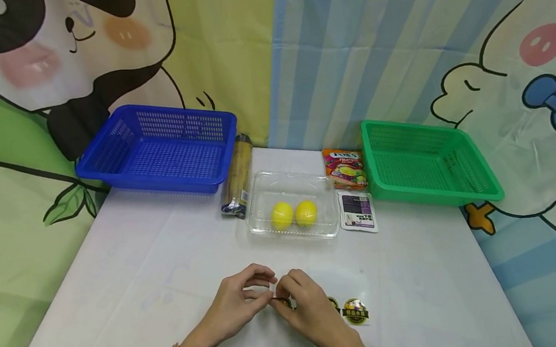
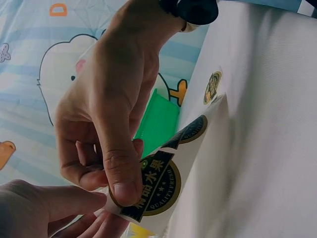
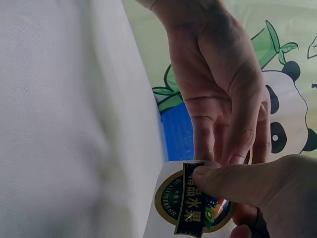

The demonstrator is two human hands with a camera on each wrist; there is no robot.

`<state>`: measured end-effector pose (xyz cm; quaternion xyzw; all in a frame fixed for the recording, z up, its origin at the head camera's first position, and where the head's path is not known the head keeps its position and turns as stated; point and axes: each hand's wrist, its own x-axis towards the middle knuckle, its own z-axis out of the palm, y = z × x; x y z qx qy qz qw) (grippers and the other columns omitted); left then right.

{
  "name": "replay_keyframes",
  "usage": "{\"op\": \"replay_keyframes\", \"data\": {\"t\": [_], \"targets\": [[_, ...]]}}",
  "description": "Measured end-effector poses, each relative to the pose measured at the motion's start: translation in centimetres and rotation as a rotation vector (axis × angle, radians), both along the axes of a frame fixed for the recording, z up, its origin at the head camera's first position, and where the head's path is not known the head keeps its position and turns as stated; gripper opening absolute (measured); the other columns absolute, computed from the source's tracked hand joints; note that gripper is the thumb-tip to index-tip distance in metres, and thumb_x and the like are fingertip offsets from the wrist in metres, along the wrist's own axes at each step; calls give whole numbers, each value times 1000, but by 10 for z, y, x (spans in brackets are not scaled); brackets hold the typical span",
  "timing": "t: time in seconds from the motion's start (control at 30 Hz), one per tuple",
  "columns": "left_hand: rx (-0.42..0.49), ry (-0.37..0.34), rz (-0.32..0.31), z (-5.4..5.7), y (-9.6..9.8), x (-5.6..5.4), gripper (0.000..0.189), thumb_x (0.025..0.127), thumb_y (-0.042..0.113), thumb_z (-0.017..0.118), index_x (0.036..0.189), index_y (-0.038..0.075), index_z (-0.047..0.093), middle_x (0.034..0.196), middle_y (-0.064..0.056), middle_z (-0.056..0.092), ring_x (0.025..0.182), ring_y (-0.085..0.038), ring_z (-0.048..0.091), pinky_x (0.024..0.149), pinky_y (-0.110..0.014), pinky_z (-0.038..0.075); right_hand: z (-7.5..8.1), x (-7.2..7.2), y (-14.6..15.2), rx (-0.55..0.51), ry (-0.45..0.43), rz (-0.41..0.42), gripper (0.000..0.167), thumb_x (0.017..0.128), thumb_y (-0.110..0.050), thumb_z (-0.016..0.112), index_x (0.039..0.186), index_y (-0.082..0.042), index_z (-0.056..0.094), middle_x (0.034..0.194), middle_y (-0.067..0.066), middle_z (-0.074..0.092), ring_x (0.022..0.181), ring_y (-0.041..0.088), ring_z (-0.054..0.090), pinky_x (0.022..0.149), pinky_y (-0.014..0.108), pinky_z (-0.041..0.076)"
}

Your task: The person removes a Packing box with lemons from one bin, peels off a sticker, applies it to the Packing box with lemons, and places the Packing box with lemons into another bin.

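Note:
A small sheet of round black-and-gold stickers (image 2: 166, 191) with Chinese characters and "QUALITY FRESH" is held up between the two hands. The right hand (image 1: 315, 308) pinches it, with the thumb pressed on one sticker's printed face. At the sheet's edge is the left hand (image 1: 233, 308), its thumb and bent fingers meeting the end of the sheet beside the right fingertips. Part of that contact is hidden. More of the sheet, with another sticker (image 1: 355, 311), stretches rightward beneath the right hand, close to the white table (image 1: 169, 298).
A clear plastic box (image 1: 289, 186) with two yellow balls (image 1: 282, 216) stands ahead. A long brown package (image 1: 237, 175) lies left of it, a blue basket (image 1: 167, 185) beyond. An orange FOX'S packet (image 1: 345, 169), a white-and-purple packet (image 1: 358, 211) and a green basket (image 1: 428, 194) are to the right.

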<state>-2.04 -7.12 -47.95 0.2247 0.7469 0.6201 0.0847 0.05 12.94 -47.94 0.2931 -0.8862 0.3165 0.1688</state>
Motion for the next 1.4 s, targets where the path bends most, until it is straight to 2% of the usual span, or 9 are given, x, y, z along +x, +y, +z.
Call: {"op": "replay_keyframes", "data": {"t": [0.1, 0.23, 0.3, 0.47, 0.73, 0.9, 1.07, 1.4], "targets": [[8, 23, 36, -1, 0, 0, 30, 92, -4, 75, 118, 9, 68, 115, -15, 74, 104, -33, 75, 80, -26, 64, 0, 2, -1, -41, -27, -16, 33, 78, -8, 92, 90, -14, 62, 86, -6, 57, 77, 4, 54, 69, 8, 45], [15, 55, 82, -1, 0, 1, 25, 90, -4, 77, 113, 5, 71, 109, -14, 76, 99, -30, 77, 76, -27, 64, 1, 6, 1, -134, -107, -33, 24, 85, -7, 87, 98, -12, 68, 86, -6, 59, 72, 3, 53, 61, 12, 48], [17, 65, 91, -1, 0, 1, 24, 90, -4, 78, 111, 4, 72, 107, -14, 76, 97, -27, 77, 75, -27, 64, 2, 8, 3, -172, -161, -47, 20, 87, -5, 84, 99, -12, 70, 87, -6, 60, 71, -1, 53, 59, 14, 49], [28, 79, 97, -2, 0, 0, 22, 90, -4, 78, 110, 2, 73, 106, -13, 77, 96, -25, 78, 74, -28, 64, 3, 10, 4, -187, -248, -84, 17, 89, -4, 82, 97, -16, 71, 91, -8, 61, 75, -5, 53, 61, 16, 52], [39, 82, 97, -3, 2, -1, 22, 89, -5, 78, 110, 2, 73, 106, -15, 76, 97, -28, 77, 75, -28, 64, -1, 12, 5, -152, -173, -101, 15, 91, -6, 80, 98, -15, 70, 90, -10, 62, 76, -3, 53, 63, 20, 53], [28, 89, 104, -4, 2, -2, 22, 89, -6, 77, 109, 3, 73, 107, -17, 75, 99, -33, 76, 76, -27, 64, 2, 13, 4, -109, -196, -112, 17, 91, -3, 79, 97, -16, 69, 89, -12, 58, 75, -4, 50, 63, 15, 48], [-2, 98, 119, -3, 1, -5, 23, 89, -6, 78, 110, 2, 72, 108, -14, 75, 100, -30, 76, 77, -26, 64, 7, 13, 4, -100, -194, -113, 23, 89, 0, 80, 96, -19, 69, 89, -14, 57, 75, -2, 50, 63, 14, 45], [-48, 95, 164, -5, -4, -9, 25, 88, -5, 78, 111, 5, 72, 109, -9, 75, 101, -23, 76, 78, -24, 63, 22, 13, 11, -204, -212, -35, 18, 96, -5, 75, 104, -18, 67, 93, -13, 60, 75, -2, 51, 59, 16, 48]]}}
